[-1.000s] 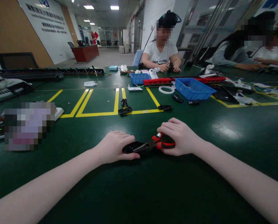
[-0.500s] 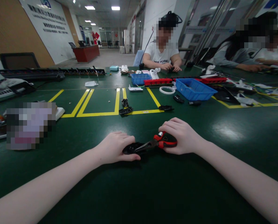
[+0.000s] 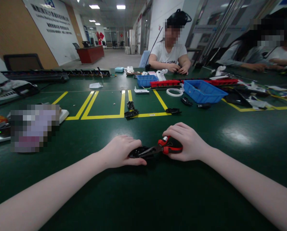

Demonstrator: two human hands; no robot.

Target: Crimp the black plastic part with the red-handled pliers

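My left hand (image 3: pixel 120 151) grips a small black plastic part (image 3: pixel 136 153) on the green table, thumb on the near side and fingers on the far side. Long-nose pliers (image 3: pixel 171 149) with red and black handles are in my right hand (image 3: pixel 188 141), its fingers wrapped round the grips. The pliers point left, and their jaws lie on or in the black part. Whether the tips pinch anything is too dark to see. Beyond my hands lie further black plastic pieces (image 3: pixel 131 113), some on the yellow tape.
A blue bin (image 3: pixel 203 91) and a smaller blue bin (image 3: pixel 147 80) stand farther back, with a white ring (image 3: pixel 174 92) near them. A red strip (image 3: pixel 165 83) runs behind. At left lies a blurred-out object (image 3: pixel 35 128). A person (image 3: pixel 171 54) sits opposite.
The view has shifted slightly, so the background sits a little more to the right. The pliers' handles look slightly changed in angle; both hands keep their holds.
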